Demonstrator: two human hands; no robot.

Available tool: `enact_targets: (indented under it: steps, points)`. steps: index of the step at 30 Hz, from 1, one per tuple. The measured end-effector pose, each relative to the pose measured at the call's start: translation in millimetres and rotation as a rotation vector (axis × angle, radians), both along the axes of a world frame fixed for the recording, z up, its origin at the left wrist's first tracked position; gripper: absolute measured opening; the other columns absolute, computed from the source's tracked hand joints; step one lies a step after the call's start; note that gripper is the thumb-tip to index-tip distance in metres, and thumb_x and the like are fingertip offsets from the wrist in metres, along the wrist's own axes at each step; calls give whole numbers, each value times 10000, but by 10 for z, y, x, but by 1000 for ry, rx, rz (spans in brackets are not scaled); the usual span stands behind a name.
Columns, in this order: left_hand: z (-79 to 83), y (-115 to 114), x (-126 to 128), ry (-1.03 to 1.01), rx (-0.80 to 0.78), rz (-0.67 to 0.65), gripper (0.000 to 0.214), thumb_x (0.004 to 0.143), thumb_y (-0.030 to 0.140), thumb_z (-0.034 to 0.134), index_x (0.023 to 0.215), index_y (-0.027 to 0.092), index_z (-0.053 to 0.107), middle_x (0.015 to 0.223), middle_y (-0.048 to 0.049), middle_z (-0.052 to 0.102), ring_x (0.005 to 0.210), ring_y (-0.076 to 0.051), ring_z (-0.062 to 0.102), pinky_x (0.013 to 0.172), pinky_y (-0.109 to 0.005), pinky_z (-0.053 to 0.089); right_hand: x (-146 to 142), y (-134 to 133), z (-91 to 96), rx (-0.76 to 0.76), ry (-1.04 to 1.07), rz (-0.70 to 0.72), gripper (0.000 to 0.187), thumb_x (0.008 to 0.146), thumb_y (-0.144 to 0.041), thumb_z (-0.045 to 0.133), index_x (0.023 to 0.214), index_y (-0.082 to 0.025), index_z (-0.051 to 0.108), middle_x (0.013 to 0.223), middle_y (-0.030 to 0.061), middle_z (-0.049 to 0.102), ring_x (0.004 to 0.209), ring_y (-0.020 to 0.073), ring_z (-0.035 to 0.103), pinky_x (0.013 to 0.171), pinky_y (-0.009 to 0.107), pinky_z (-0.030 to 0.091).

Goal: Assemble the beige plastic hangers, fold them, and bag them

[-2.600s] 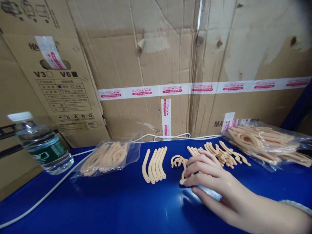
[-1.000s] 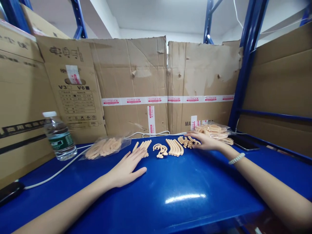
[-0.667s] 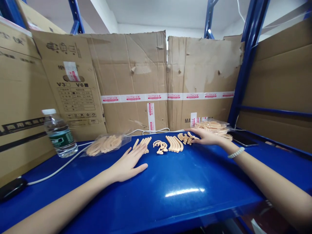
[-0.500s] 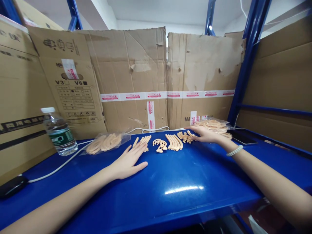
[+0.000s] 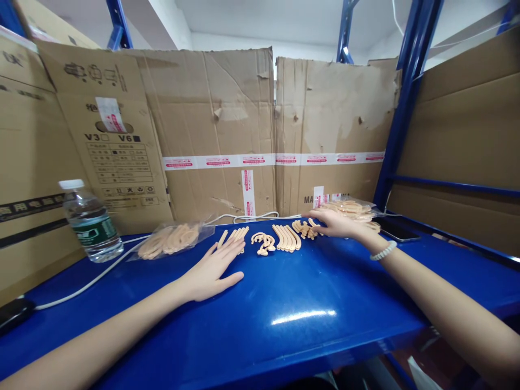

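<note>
Though apart, both hands (image 5: 212, 271) (image 5: 338, 224) touching hooks (image 5: 286, 238)

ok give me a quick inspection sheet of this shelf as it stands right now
surface: glossy blue shelf top, one glare patch, no spills seen
job's things: beige curved pieces in left row, tangled clump, neat row, pile; more in left bag and right bag
clutter: water bottle, phone, dark object at left edge
hands: left hand flat, fingertips at left row; right hand open on pile
cables: white cable running to the back
surroundings: cardboard boxes, blue rack post
</note>
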State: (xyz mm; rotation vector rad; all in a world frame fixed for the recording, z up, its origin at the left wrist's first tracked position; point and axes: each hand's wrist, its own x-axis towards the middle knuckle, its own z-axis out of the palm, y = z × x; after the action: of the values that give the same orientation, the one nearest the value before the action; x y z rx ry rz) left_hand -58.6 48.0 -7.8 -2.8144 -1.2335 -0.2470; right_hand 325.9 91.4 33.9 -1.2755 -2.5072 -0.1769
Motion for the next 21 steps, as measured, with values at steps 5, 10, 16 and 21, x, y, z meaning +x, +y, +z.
enact_targets:
  steps: [5,10,16,21]
  points:
    - [21,-27,2,-77,153,-94,578,936,451,439,1454,220,330,1544,-80,283,1442,-292,172,1157,-554,171,-228,-83,-38,21,8,98,406,878,-215,500,1280,-174,537,1158,127,624,1081,259,586,932,407,476]
    - [106,-8,164,-143,183,-144,562,934,250,434,1470,236,264,1527,-89,329,1420,-263,256,1157,-548,203,-490,-186,-111,14,65,164,378,902,-188,476,1275,-188,535,1188,120,615,1071,243,596,915,400,491]
    - [239,136,599,0,147,-150,565,862,208,586,1385,284,385,1430,-66,449,1306,-308,419,1045,-507,378,-742,-335,-283,125,-83,254,316,893,-222,550,1203,-184,595,1200,139,565,1098,272,529,920,440,462]
    - [230,339,824,21,104,-166,337,859,204,613,1190,241,567,1206,-64,587,1035,-255,603,907,-376,466,-660,-311,-269,202,-103,224,286,918,-257,517,1184,-207,608,1153,124,588,1053,269,520,893,452,450]
